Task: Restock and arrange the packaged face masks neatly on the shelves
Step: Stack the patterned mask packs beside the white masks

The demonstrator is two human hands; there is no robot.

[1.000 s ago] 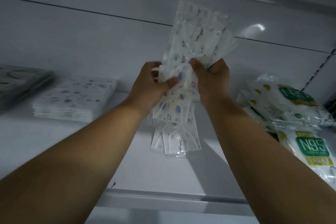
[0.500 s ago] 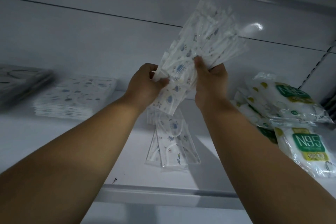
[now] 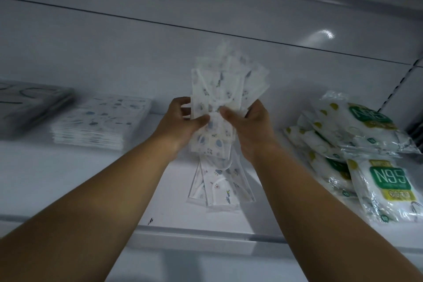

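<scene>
Held masks: a fanned bundle of patterned mask packets [image 3: 219, 107] is standing upright at the centre of the frame, above the shelf, its top splaying out toward the back panel and its lower packets hanging down between the two wrists.
Left hand: the left hand [image 3: 180, 123] is gripping the bundle's left edge, thumb pressing across the front and fingers curling round behind.
Right hand: the right hand [image 3: 249, 126] is gripping the right edge in the same manner, thumb on the front, almost meeting the other thumb.
Loose packets: a few more packets of the same print [image 3: 219, 188] are lying overlapped on the shelf just below the hands, in the lower centre; whether the hanging packets are touching them I cannot tell.
Shelf: the white shelf [image 3: 57, 178] is carrying everything, its front lip running across the lower part of the frame.
Left stack: a squared stack of patterned masks [image 3: 100, 119] is sitting at centre left, well apart from the hands.
Far left: a blurred grey stack [image 3: 29, 103] is lying beside it at the left edge.
Right side: N95 mask bags [image 3: 366, 155] with green labels are leaning on one another in a loose heap at the right.
Back panel: the pale back panel [image 3: 137, 52] is rising behind it all, with a glare spot at upper right.
</scene>
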